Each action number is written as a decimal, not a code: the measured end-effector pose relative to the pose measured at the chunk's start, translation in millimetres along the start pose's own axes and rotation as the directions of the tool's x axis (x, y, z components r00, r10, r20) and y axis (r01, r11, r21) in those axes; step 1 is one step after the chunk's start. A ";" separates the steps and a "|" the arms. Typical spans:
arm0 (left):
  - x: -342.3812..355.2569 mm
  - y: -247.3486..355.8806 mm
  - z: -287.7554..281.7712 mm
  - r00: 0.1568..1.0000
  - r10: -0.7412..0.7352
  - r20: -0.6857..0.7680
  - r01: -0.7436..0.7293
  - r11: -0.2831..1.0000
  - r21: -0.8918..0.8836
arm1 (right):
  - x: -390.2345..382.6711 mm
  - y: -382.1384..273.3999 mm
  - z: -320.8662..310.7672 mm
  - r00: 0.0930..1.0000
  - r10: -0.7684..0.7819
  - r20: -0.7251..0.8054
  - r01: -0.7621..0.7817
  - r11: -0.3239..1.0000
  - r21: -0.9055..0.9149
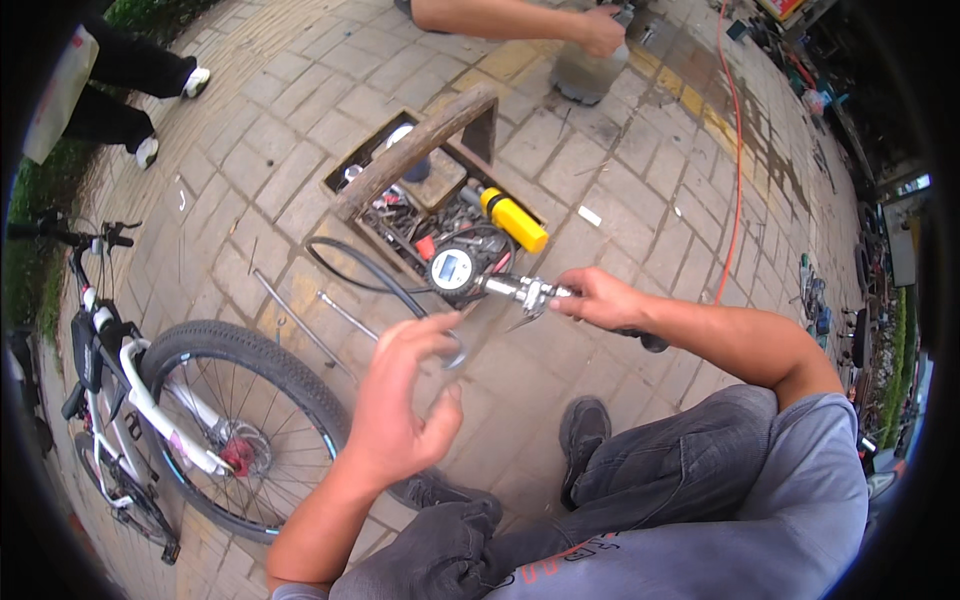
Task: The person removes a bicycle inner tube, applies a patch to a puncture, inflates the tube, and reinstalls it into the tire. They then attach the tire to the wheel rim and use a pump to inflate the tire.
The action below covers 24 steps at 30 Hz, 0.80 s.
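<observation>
My right hand (600,299) is closed around the metal body of a tire inflator gun (520,288). A round digital gauge (455,270) in a black surround sits at the gun's far left end. From near the gauge a black hose (365,252) loops left and bends back toward my left hand (400,400). That hand is raised between the bicycle wheel and the gun, fingers curved and thumb apart. A shiny metal piece shows just behind its fingertips; whether they touch it is unclear.
A wooden toolbox (400,245) with a thick handle holds tools and a yellow bottle (513,220). Left stands a white bicycle (130,400); metal rods (295,315) lie by its wheel. Another person's hand (603,32) grips a plastic jug (590,72). An orange hose (738,150) crosses the paving.
</observation>
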<state>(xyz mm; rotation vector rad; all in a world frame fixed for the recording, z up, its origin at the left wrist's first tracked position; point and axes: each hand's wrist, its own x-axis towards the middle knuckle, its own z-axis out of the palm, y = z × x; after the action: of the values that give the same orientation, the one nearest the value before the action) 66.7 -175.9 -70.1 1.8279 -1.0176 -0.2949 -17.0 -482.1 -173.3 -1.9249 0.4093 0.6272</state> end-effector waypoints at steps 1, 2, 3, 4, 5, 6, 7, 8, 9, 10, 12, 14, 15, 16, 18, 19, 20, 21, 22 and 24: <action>6.3 1.1 12.0 0.996 0.078 0.033 -0.078 0.997 -0.012 | 5.2 0.9 4.7 0.999 -0.039 0.008 0.038 0.997 0.063; 8.1 1.6 19.5 0.988 0.135 0.070 -0.135 0.991 -0.007 | 13.0 -15.6 15.8 0.998 -0.055 -0.021 0.058 0.987 0.153; 15.3 -4.6 28.8 0.980 0.151 0.133 -0.156 0.987 0.027 | 23.9 -11.7 20.5 0.992 -0.124 -0.040 0.129 0.975 0.182; 20.0 -17.5 37.6 0.976 0.129 0.175 -0.148 0.984 0.096 | 29.8 -22.0 24.2 1.000 0.000 -0.018 0.004 0.978 0.210; 27.5 -34.9 46.6 0.969 0.118 0.216 -0.156 0.974 0.164 | 33.9 -22.2 20.1 1.000 0.022 -0.012 -0.021 0.999 0.038; 38.3 -52.5 53.7 0.962 0.109 0.252 -0.171 0.955 0.242 | 41.2 -10.1 24.1 0.991 -0.073 -0.112 0.058 0.990 -0.127; 44.2 -71.9 57.6 0.953 0.085 0.291 -0.178 0.934 0.311 | 51.1 3.6 28.4 0.967 -0.170 -0.191 0.126 0.967 -0.222; 38.2 -95.8 54.1 0.947 0.028 0.320 -0.161 0.904 0.396 | 52.8 -19.1 31.6 0.988 -0.012 -0.152 -0.001 0.996 -0.088; 38.1 -109.6 59.5 0.935 -0.015 0.355 -0.156 0.880 0.448 | 59.9 -13.1 36.4 0.973 -0.092 -0.212 0.076 0.994 -0.084; 40.8 -115.8 64.4 0.937 -0.018 0.348 -0.132 0.905 0.404 | 68.4 -1.7 42.1 0.950 -0.164 -0.267 0.147 0.986 -0.082; 45.7 -120.3 66.8 0.939 -0.048 0.342 -0.070 0.944 0.323 | 78.4 2.4 47.7 0.935 -0.137 -0.327 0.117 0.990 -0.080; 52.8 -111.3 75.5 0.927 -0.034 0.373 -0.073 0.961 0.268 | 78.1 7.6 48.9 0.923 -0.112 -0.368 0.083 0.992 -0.094; 53.7 -100.4 78.6 0.927 -0.033 0.373 -0.063 0.968 0.243 | 77.8 7.1 50.6 0.924 -0.105 -0.368 0.069 0.992 -0.110; 55.4 -94.1 81.8 0.928 -0.031 0.372 -0.054 0.975 0.216 | 76.7 7.2 51.8 0.924 -0.098 -0.369 0.055 0.990 -0.127; 54.4 -95.9 83.9 0.939 -0.013 0.345 -0.050 0.984 0.173 | 60.4 13.7 48.6 0.938 -0.072 -0.338 0.039 0.994 -0.104; 54.4 -97.0 82.1 0.938 -0.023 0.345 -0.029 0.989 0.144 | 53.7 13.0 46.8 0.940 -0.052 -0.338 0.018 0.995 -0.102; 54.2 -97.9 80.9 0.938 -0.033 0.344 -0.008 0.993 0.115 | 47.8 14.4 43.8 0.941 -0.032 -0.337 -0.003 0.995 -0.103; 55.3 -97.6 83.6 0.935 -0.001 0.354 -0.047 0.991 0.128 | 40.6 26.0 38.2 0.961 -0.013 -0.275 -0.023 0.992 -0.126; 56.3 -97.4 88.2 0.913 -0.002 0.409 -0.051 0.992 0.119 | 34.7 40.5 31.9 0.978 0.010 -0.208 -0.041 0.988 -0.147; 58.5 -93.2 98.2 0.860 -0.014 0.510 -0.050 0.992 0.112 | 22.0 53.2 22.8 0.985 -0.017 -0.171 -0.029 0.965 -0.262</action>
<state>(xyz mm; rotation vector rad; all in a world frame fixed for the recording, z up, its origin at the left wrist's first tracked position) 92.1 -267.4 -183.1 1.8909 -1.4413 -0.7527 -33.6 -483.6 -233.0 -2.2437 0.4580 0.5421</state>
